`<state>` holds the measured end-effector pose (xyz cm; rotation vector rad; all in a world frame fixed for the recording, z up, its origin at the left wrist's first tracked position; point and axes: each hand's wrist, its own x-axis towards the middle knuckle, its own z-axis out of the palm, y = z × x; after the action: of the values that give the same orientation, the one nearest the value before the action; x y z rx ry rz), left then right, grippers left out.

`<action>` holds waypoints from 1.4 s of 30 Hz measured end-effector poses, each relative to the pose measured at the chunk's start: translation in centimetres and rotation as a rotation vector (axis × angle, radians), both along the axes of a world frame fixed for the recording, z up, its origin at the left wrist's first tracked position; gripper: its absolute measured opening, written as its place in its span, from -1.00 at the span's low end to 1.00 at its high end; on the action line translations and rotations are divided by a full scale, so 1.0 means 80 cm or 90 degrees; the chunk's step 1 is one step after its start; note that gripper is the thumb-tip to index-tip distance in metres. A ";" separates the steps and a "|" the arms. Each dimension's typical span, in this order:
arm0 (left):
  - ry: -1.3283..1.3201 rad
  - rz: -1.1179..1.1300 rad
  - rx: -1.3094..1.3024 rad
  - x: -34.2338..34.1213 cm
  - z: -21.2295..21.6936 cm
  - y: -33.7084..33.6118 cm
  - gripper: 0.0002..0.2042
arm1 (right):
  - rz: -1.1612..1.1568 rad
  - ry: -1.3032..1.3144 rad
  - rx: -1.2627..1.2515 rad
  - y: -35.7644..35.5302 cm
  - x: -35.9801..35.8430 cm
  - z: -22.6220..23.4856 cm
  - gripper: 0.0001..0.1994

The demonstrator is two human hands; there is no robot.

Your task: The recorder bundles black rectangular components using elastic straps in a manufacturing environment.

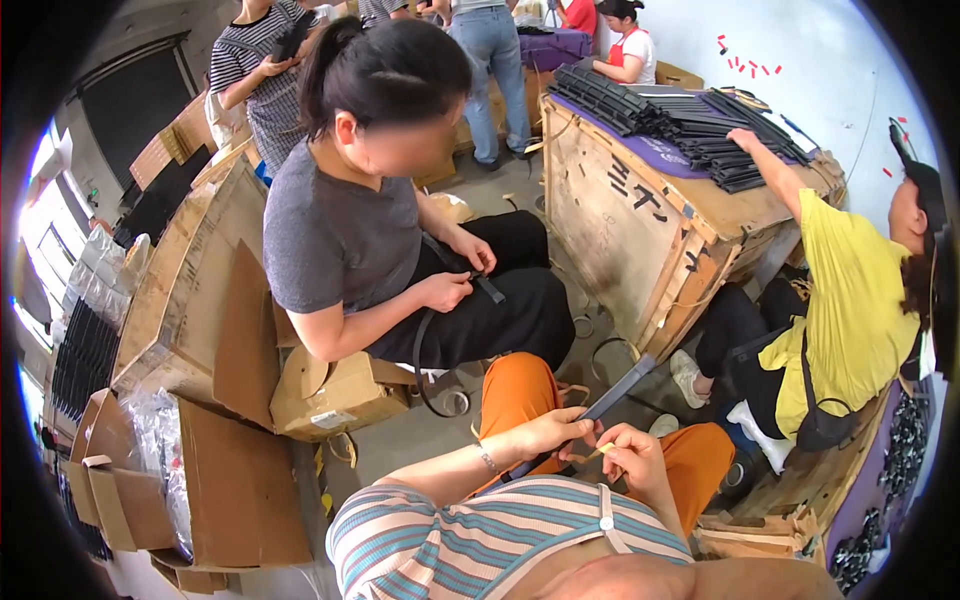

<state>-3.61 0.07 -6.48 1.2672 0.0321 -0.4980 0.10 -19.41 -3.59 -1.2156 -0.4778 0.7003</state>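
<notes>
Above my orange-trousered lap, my left hand (pixel 555 432) is closed around a long, flat, dark grey strap (pixel 620 388). The strap slants from beside my striped top up to the right, past my knees. Close beside it, my right hand (pixel 634 460) is closed in a pinch on a small pale yellow strip (pixel 606 449). A thin tan band shows near both hands; whether it joins the yellow strip I cannot tell. Facing my lap from the left, a seated co-worker in a grey shirt holds a black strap (pixel 488 288) in both hands.
A wooden crate (pixel 610 215) ahead carries piles of black strips (pixel 690 125); a co-worker in yellow reaches onto it. Cardboard boxes (pixel 335 395) stand at left, one with clear plastic bags (pixel 160 450). Another crate with small dark pieces (pixel 905 450) is at right. Band loops lie on the floor.
</notes>
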 end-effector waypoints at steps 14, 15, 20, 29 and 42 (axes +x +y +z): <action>-0.010 0.016 0.085 0.011 -0.020 -0.014 -0.77 | 0.021 0.045 -0.101 -0.009 0.005 -0.055 -0.86; 0.005 0.018 0.068 0.008 -0.023 -0.015 -0.77 | 0.029 0.054 -0.104 -0.010 0.003 -0.059 -0.85; 0.038 0.001 0.002 0.001 -0.028 -0.015 -0.77 | 0.004 0.094 -0.072 -0.007 0.008 -0.054 -0.85; 0.039 0.001 -0.034 0.007 -0.026 -0.019 -0.77 | -0.054 0.187 0.015 -0.014 0.002 -0.043 -0.86; 0.081 -0.060 -0.022 0.013 -0.026 -0.027 -0.80 | -0.189 0.069 0.063 -0.020 0.004 -0.027 -0.89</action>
<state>-2.60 -2.05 -8.52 1.2056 0.0701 -0.6577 0.46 -21.00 -5.76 -1.1189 -0.2315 0.4794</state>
